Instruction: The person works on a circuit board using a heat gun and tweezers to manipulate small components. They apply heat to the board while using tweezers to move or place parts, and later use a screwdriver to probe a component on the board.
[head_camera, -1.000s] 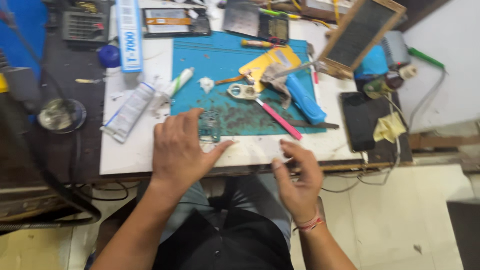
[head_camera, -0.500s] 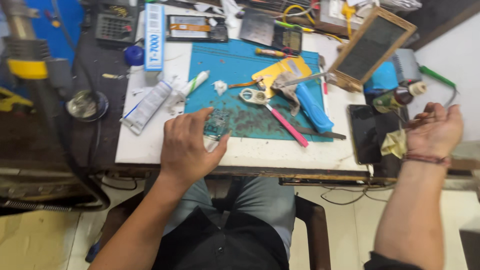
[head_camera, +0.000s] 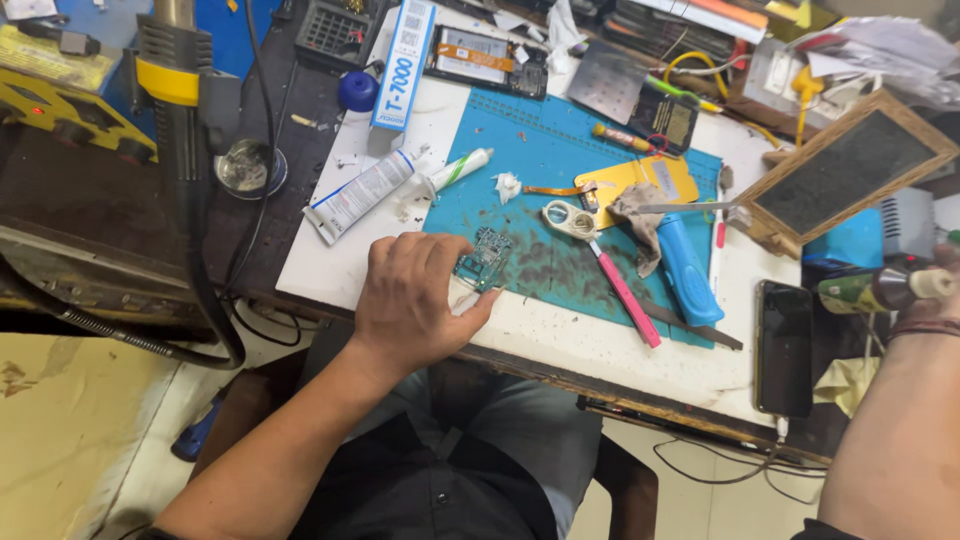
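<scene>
Now your left hand (head_camera: 415, 300) lies flat on the tabletop (head_camera: 600, 345), fingers spread and loose, fingertips pinning the small green circuit board (head_camera: 485, 258) at the near-left edge of the blue mat (head_camera: 560, 150), much as it did half a second ago. Your right hand (head_camera: 945, 280), which was open in the air beside the black phone (head_camera: 785, 345), has swung farther right to the frame's edge and is now touching a green bottle (head_camera: 870, 290); whether it grips the bottle you cannot tell.
</scene>
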